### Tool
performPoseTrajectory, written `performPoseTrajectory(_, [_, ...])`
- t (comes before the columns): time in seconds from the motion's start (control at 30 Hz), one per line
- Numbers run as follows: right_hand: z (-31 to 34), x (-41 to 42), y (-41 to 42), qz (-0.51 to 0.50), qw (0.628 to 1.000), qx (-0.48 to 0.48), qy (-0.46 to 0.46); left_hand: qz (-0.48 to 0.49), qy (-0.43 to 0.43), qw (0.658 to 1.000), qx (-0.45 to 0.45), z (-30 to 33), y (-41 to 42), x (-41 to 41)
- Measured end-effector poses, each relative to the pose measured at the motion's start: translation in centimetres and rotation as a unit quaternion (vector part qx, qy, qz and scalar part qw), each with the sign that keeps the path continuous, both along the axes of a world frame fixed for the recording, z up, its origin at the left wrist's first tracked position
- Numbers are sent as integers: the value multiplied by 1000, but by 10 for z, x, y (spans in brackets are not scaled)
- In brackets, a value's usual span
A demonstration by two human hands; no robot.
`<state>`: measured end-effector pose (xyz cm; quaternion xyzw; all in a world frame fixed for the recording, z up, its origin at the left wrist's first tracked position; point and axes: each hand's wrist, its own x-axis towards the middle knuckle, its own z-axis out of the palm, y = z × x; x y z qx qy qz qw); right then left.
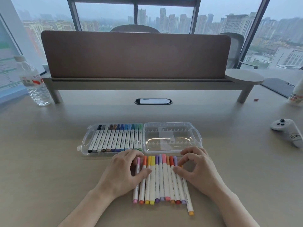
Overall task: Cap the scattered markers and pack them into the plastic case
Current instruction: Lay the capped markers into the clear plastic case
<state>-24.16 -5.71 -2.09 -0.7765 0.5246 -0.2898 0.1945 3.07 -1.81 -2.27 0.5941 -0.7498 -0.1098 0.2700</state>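
Observation:
A clear plastic case (198, 136) lies open on the desk. Its left half holds a row of several capped markers (118, 138) in dark, blue and green colours, and its right half is empty. In front of the case lies a second row of several capped markers (161, 179), side by side, in pink, orange, yellow and purple. My left hand (126, 172) grips the row's left side, fingers curled over the pink marker and thumb across the orange and yellow ones. My right hand (196, 169) pinches the markers at the row's right edge between thumb and curled fingers. One orange marker sticks out lower right.
A water bottle (35, 82) stands at the back left by a raised desk shelf (147, 85) with a brown divider panel. A white game controller (288, 133) lies at the right, another bottle (296, 95) behind it. A cable grommet (153, 101) sits mid-desk.

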Motion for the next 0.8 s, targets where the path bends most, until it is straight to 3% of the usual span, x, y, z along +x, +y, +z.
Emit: performPoseTrajectory(0.8, [0,-1,-2,7,1000,16,-6,35,-32,998,41,-11,-4,-11])
